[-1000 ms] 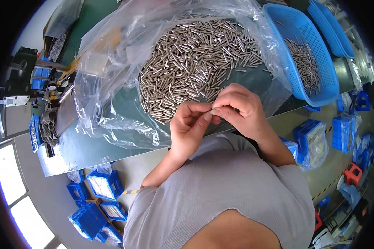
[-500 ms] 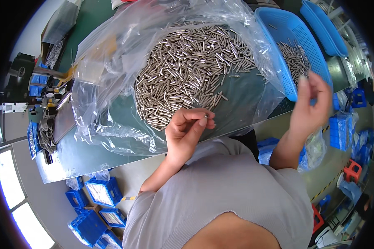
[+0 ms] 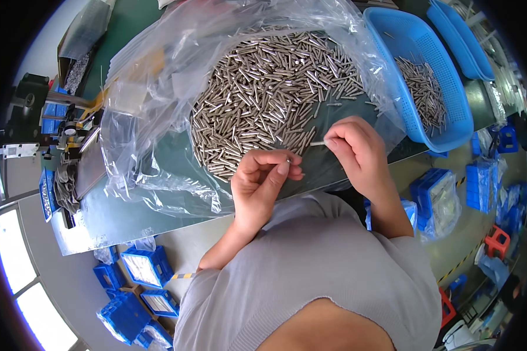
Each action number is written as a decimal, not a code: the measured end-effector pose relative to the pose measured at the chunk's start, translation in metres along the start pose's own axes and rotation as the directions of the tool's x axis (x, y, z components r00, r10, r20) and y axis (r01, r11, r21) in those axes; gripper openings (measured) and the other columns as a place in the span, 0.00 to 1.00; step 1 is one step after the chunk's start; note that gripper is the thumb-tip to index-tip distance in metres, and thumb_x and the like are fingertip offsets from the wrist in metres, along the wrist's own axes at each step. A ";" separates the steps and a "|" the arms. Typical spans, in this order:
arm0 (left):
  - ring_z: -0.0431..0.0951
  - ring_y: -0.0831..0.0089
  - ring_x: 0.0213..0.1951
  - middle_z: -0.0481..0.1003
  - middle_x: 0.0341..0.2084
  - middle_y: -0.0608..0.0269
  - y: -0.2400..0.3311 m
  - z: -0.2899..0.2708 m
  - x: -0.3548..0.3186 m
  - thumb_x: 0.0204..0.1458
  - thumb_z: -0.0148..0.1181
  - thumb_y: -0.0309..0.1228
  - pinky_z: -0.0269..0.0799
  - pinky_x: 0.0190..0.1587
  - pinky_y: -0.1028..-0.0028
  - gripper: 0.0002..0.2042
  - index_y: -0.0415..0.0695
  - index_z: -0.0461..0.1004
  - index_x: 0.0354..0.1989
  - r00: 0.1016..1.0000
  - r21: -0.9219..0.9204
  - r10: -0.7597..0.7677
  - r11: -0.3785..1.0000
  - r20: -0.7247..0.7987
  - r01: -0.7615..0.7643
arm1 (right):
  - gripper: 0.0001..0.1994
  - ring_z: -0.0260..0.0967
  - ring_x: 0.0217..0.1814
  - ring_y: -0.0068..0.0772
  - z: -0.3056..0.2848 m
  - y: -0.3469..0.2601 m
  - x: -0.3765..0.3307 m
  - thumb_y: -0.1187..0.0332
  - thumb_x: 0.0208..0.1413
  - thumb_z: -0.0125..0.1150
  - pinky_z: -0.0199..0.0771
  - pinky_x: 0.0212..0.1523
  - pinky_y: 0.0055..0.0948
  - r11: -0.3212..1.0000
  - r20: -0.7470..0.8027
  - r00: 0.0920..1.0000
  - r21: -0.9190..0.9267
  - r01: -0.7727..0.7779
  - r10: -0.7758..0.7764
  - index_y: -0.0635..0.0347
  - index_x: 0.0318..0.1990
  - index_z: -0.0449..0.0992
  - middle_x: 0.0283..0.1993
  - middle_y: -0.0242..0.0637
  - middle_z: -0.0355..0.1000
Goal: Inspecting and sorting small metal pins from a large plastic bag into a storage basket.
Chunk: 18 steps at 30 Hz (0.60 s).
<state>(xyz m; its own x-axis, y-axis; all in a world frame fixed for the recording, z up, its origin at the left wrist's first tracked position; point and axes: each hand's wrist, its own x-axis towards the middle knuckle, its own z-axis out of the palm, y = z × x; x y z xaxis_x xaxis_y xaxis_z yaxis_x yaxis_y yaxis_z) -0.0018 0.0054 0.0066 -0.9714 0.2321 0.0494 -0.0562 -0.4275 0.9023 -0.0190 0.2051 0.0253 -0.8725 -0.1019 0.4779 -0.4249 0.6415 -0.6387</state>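
A big heap of small slim metal pins (image 3: pixel 263 88) lies on a clear plastic sheet (image 3: pixel 152 146) spread over the green table. Just at the heap's near edge, my left hand (image 3: pixel 260 181) pinches a small metal piece between thumb and forefinger; only its tip shows, and the fingers hide the rest. To its right, my right hand (image 3: pixel 360 155) is closed on a metal pin (image 3: pixel 317 143), whose free end points left toward my left hand. Off to the right stands a blue perforated basket (image 3: pixel 451 117) with a smaller pile of pins (image 3: pixel 423 93) in it.
A second blue basket (image 3: pixel 459 38) stands beyond the first. At the table's left is a black-and-metal device (image 3: pixel 29 111). Blue crates (image 3: pixel 146 266) sit on the floor to the left, more wrapped blue crates (image 3: pixel 433 199) and a red stool (image 3: pixel 498 241) to the right.
My right hand has moved left from over the blue basket to beside my left hand, where a pin shows in its fingers. My left hand has barely moved.
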 end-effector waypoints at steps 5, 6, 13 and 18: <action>0.78 0.71 0.36 0.75 0.39 0.50 0.001 0.001 0.000 0.57 0.50 0.17 0.77 0.42 0.72 0.04 0.34 0.67 0.40 1.000 0.039 -0.019 0.999 0.023 0.018 | 0.04 0.69 0.31 0.39 -0.003 -0.015 0.004 0.76 0.50 0.62 0.69 0.30 0.31 0.953 0.094 0.996 0.302 -0.038 0.010 0.62 0.32 0.72 0.30 0.39 0.70; 0.78 0.69 0.35 0.75 0.38 0.49 0.001 0.001 0.000 0.57 0.50 0.17 0.78 0.41 0.71 0.04 0.34 0.67 0.39 1.000 0.046 -0.026 0.999 0.010 0.026 | 0.04 0.69 0.31 0.39 -0.001 -0.016 0.005 0.76 0.50 0.62 0.69 0.30 0.31 0.952 0.093 0.996 0.303 -0.038 0.010 0.62 0.32 0.72 0.30 0.39 0.70; 0.79 0.69 0.36 0.75 0.38 0.49 -0.001 0.001 0.002 0.57 0.50 0.16 0.77 0.42 0.72 0.05 0.33 0.67 0.40 0.999 0.049 -0.023 0.999 0.025 0.021 | 0.05 0.69 0.31 0.38 0.013 -0.016 0.009 0.75 0.47 0.64 0.68 0.30 0.32 0.960 0.098 0.990 0.270 0.075 -0.104 0.60 0.30 0.72 0.29 0.37 0.69; 0.78 0.71 0.38 0.75 0.39 0.52 -0.003 0.000 0.001 0.57 0.48 0.14 0.76 0.44 0.74 0.07 0.33 0.67 0.43 0.998 0.028 -0.014 1.000 0.067 0.012 | 0.09 0.68 0.33 0.34 0.020 -0.011 0.008 0.75 0.44 0.67 0.69 0.33 0.29 0.905 0.149 0.986 0.425 0.009 -0.080 0.61 0.30 0.71 0.32 0.36 0.68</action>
<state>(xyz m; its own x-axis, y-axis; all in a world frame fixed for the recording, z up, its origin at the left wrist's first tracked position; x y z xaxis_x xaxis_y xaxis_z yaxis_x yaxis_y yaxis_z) -0.0030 0.0071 0.0036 -0.9530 0.2958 0.0658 -0.0610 -0.4000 0.9145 -0.0266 0.1819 0.0238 -0.8619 -0.2651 0.4323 -0.4952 0.2561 -0.8302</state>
